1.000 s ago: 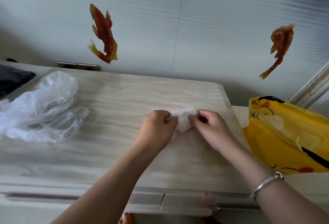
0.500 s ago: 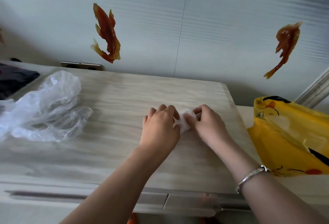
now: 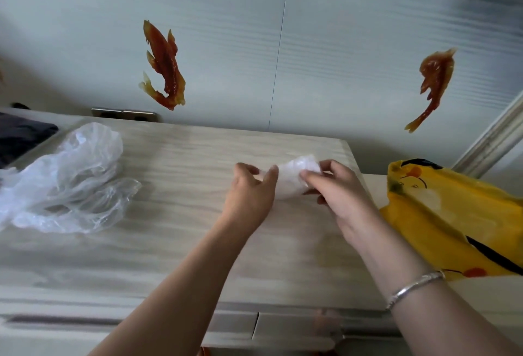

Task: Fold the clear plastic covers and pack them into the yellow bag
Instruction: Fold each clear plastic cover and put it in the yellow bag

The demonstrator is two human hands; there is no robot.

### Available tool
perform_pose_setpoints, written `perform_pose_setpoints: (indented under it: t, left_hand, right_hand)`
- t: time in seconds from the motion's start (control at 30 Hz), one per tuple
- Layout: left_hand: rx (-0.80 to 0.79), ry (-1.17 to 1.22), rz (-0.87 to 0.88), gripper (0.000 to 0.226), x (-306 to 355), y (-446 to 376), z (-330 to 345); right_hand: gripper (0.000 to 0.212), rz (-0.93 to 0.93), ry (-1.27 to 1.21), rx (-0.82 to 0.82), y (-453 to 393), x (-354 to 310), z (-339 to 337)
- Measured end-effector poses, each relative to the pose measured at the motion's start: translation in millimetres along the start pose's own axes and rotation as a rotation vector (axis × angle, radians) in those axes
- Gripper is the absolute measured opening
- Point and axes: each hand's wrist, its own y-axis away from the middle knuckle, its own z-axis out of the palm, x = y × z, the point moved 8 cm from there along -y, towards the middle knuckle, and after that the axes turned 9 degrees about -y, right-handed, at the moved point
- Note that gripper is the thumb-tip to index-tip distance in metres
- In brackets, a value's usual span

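Currently we are working at the pale wood-grain tabletop [image 3: 175,242], which is occupying most of the lower view and running back to a grey-white wall [image 3: 339,30]. At the right edge of the surface the yellow bag [image 3: 452,222] is lying slumped, its printed side facing up. On the left side of the tabletop, well apart from our hands, a loose pile of clear plastic covers [image 3: 65,183] is resting in a crumpled heap, with a dark cloth [image 3: 19,135] lying beyond it at the far left. On the wall two orange fish decals are showing, the left decal [image 3: 164,67] and the right decal [image 3: 433,78]. Near the middle of the tabletop we are holding one folded clear cover [image 3: 294,177] between both hands. Our left hand [image 3: 249,194] is pinching its left edge between thumb and curled fingers, and our right hand [image 3: 339,194] is gripping its right edge with curled fingers. A silver bracelet [image 3: 413,287] is sitting on the right wrist.
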Motion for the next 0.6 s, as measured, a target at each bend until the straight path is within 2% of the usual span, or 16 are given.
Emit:
perform_pose_setpoints:
  t: [0.07, 0.13, 0.23, 0.33, 0.47, 0.57, 0.6]
  left_hand:
    - [-0.101, 0.215, -0.083, 0.032, 5, 7, 14]
    - [-0.085, 0.300, -0.030, 0.019, 15, 9, 21]
    - [-0.049, 0.257, 0.104, 0.013, 34, 11, 31]
    - [-0.107, 0.272, 0.150, 0.019, 54, 19, 55]
    - [-0.154, 0.299, 0.207, 0.022, 76, 23, 91]
    - [-0.117, 0.237, 0.311, 0.013, 92, 23, 111]
    - [-0.104, 0.161, 0.346, 0.018, 96, 22, 121]
  right_hand:
    - [0.018, 0.021, -0.068, 0.032, 5, -1, -10]
    - [0.029, 0.020, 0.016, 0.068, 10, -5, -22]
    - [0.038, -0.036, 0.242, 0.082, 18, -15, -36]
    - [0.041, -0.086, 0.226, 0.073, 24, -26, -58]
    - [0.018, -0.224, 0.364, 0.058, 22, -48, -91]
    - [0.034, -0.267, 0.285, 0.213, 17, -59, -126]
    - [0.034, -0.258, 0.260, 0.295, 15, -59, -144]
